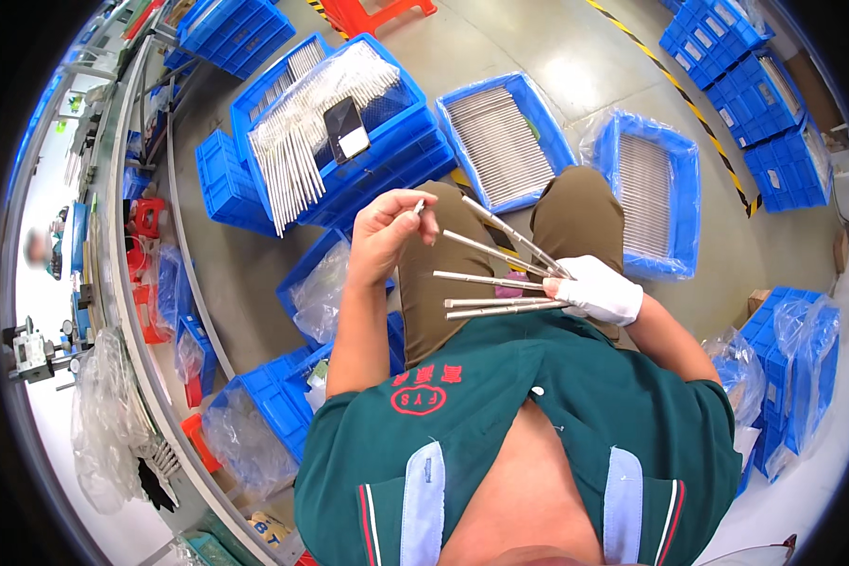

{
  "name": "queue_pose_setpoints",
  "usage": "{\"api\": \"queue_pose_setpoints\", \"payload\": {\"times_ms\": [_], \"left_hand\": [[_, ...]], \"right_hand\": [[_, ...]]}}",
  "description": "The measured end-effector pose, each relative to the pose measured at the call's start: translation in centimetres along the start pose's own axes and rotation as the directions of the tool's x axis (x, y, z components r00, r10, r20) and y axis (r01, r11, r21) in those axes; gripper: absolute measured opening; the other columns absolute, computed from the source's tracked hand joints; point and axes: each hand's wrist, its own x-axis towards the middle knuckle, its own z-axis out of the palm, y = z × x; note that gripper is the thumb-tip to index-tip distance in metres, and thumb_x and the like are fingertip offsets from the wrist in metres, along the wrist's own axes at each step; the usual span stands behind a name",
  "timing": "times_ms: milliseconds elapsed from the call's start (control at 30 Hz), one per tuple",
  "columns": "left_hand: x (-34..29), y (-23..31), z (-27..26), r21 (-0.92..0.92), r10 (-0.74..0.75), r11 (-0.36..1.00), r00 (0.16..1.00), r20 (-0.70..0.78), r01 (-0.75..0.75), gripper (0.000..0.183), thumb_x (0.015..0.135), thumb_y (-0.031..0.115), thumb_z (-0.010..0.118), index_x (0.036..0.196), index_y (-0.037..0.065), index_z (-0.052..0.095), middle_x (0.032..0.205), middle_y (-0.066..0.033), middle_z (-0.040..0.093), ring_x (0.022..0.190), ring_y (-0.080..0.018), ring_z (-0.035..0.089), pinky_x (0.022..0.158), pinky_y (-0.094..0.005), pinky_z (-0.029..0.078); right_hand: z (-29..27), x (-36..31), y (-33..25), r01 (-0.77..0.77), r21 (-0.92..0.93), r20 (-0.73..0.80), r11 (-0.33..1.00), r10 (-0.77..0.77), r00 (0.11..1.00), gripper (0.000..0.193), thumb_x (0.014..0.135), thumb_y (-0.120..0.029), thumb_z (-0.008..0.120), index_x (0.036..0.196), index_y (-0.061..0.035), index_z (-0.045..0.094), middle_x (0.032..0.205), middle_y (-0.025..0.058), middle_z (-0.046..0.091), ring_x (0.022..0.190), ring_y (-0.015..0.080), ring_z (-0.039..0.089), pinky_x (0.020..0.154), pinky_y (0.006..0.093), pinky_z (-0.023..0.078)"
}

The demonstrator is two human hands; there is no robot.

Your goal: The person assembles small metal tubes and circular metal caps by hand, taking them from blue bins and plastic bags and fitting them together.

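My bare left hand (387,234) is raised above my left thigh, its thumb and fingers pinched on a small shiny metal piece (420,206). Only a short bit of that piece shows, so its full shape is hidden. My right hand (599,290), in a white glove, is closed around the ends of several thin silvery metal rods (489,247). The rods fan out toward the left over my lap, and their free ends stand apart from my left hand. Fine rings or grooves show along them.
A blue crate (387,156) ahead on the left bears many loose rods and a phone (346,129). Two blue bins of rods (558,141) (690,203) stand on the floor ahead. A long bench (184,415) runs along the left. Stacked blue crates (788,377) stand at right.
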Motion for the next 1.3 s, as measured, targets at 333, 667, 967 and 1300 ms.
{"api": "queue_pose_setpoints", "payload": {"times_ms": [333,667,967,1300], "left_hand": [[1.6,0.2,1.7,-0.021,-0.044,0.999,0.995,0.095,0.046,0.031,0.082,0.021,0.063,0.101,-0.003,0.058,0.081,-0.0094,0.062,0.074,-0.0162,0.062,0.071,-0.0276,0.049],[1.9,0.5,1.5,0.032,-0.103,0.995,0.984,0.145,0.1,0.041,0.077,0.025,0.068,0.102,-0.005,0.059,0.08,-0.0135,0.062,0.074,-0.0201,0.061,0.069,-0.0287,0.048],[3.5,-1.2,4.0,-0.005,-0.127,0.989,0.857,0.499,0.15,0.035,0.069,0.008,0.071,0.102,-0.004,0.062,0.088,-0.0089,0.063,0.083,-0.013,0.057,0.07,-0.0242,0.045],[3.8,0.7,1.1,-0.052,0.095,0.994,0.995,-0.029,-0.096,0.043,0.085,0.034,0.058,0.106,-0.004,0.053,0.076,-0.0082,0.058,0.068,-0.0156,0.055,0.064,-0.0254,0.045]], "right_hand": [[0.7,0.6,-0.4,0.084,-0.092,0.052,0.992,-0.08,0.995,0.028,0.084,-0.03,0.057,0.076,-0.0037,0.053,0.059,-0.0018,0.044,0.053,0.0064,0.037,0.046,0.0234,0.031],[0.3,-0.1,-0.2,0.075,-0.058,0.076,0.995,-0.071,0.995,0.031,0.085,-0.033,0.057,0.078,-0.0037,0.054,0.061,-0.002,0.043,0.055,0.0072,0.037,0.047,0.0236,0.031],[0.8,1.5,-0.6,0.086,-0.023,0.171,0.996,-0.081,0.982,0.032,0.085,-0.036,0.056,0.083,-0.0047,0.054,0.062,-0.0033,0.043,0.054,0.0047,0.036,0.047,0.0224,0.03],[-1.1,0.6,1.3,0.031,0.053,0.107,0.998,-0.037,0.994,0.031,0.085,-0.034,0.056,0.092,-0.0043,0.058,0.069,-0.0015,0.049,0.062,0.0063,0.044,0.054,0.0217,0.038]]}}
